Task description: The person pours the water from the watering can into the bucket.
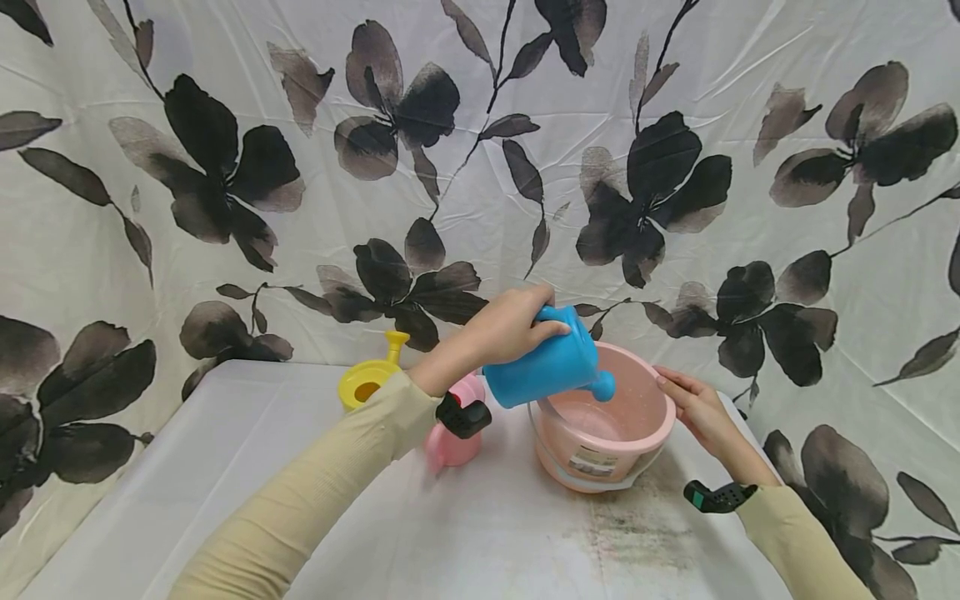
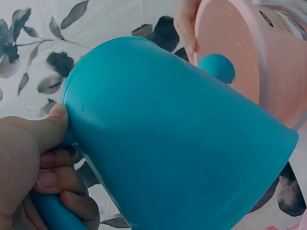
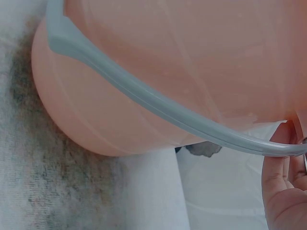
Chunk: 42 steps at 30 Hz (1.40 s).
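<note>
My left hand (image 1: 517, 323) grips the handle of a blue toy watering can (image 1: 543, 362), its thumb against the can near the top. The can is tilted, and its round spout head (image 2: 217, 68) is over the opening of a pink bucket (image 1: 600, 450). On the bucket's far right side, my right hand (image 1: 697, 408) holds the rim with its fingertips. The right wrist view shows the bucket's wall and its grey carrying handle (image 3: 163, 110) hanging down, with part of the right hand (image 3: 285, 187) beyond it.
A yellow watering can (image 1: 367, 379) stands at the back, left of the bucket. Closer in, a pink watering can (image 1: 453, 446) is partly hidden by the left wrist. Dark stains (image 1: 645, 533) mark the white table (image 1: 247, 433) before the bucket. Flower-printed cloth (image 1: 510, 217) hangs behind.
</note>
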Each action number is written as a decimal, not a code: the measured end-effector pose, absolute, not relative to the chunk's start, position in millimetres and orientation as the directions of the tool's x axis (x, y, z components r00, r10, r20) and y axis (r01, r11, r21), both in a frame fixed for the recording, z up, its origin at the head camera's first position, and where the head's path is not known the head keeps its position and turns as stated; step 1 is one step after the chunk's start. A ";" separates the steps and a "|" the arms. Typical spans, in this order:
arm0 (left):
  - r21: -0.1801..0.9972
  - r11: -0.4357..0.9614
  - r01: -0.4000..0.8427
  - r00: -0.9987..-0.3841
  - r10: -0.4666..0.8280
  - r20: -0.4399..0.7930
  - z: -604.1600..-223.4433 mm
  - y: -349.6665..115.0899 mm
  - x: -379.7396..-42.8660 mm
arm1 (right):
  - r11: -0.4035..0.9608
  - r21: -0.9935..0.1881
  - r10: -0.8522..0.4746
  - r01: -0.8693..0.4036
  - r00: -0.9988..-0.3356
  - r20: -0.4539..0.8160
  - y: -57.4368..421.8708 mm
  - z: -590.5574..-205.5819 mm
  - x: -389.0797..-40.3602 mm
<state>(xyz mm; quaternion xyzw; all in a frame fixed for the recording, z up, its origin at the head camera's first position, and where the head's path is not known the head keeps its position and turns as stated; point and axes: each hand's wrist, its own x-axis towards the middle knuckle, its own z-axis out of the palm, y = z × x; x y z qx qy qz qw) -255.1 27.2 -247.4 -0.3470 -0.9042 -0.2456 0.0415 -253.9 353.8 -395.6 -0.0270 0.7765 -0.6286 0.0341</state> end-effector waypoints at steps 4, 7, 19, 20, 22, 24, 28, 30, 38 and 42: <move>0.414 0.642 0.645 -0.758 0.605 0.242 -247.6 28.0 -255.6 | 0.220 -0.976 -0.083 0.010 -0.996 -0.029 353.6 -395.3 -254.1; 0.412 0.644 0.645 -0.758 0.606 0.241 -247.4 28.7 -255.9 | 0.222 -0.975 -0.081 0.017 -0.996 -0.036 353.5 -395.1 -254.3; 0.396 0.639 0.660 -0.748 0.609 0.265 -247.1 33.4 -258.9 | 0.213 -0.977 -0.079 0.009 -0.997 -0.026 353.5 -395.1 -252.0; 0.393 0.640 0.660 -0.748 0.608 0.266 -247.1 34.0 -259.3 | 0.215 -0.977 -0.077 0.009 -0.997 -0.026 353.4 -395.1 -251.8; 0.389 0.643 0.660 -0.748 0.607 0.266 -247.1 35.0 -260.0 | 0.223 -0.975 -0.077 0.008 -0.997 -0.025 353.5 -395.3 -251.5; 0.387 0.645 0.659 -0.749 0.608 0.262 -247.4 36.0 -261.2 | 0.229 -0.973 -0.076 0.007 -0.997 -0.025 353.8 -395.5 -251.7; 0.387 0.655 0.649 -0.757 0.604 0.249 -246.9 38.3 -262.6 | 0.234 -0.972 -0.072 0.012 -0.997 -0.030 354.0 -395.5 -252.0; 0.384 0.661 0.645 -0.761 0.602 0.242 -246.6 39.7 -263.1 | 0.229 -0.973 -0.074 0.011 -0.997 -0.029 353.8 -395.0 -251.7; 0.377 0.668 0.642 -0.761 0.615 0.206 -245.7 41.9 -262.8 | 0.217 -0.976 -0.076 0.010 -0.997 -0.027 352.8 -394.2 -252.2; 0.375 0.671 0.639 -0.763 0.615 0.199 -245.2 42.5 -263.2 | 0.230 -0.973 -0.075 0.013 -0.997 -0.031 353.0 -393.6 -252.5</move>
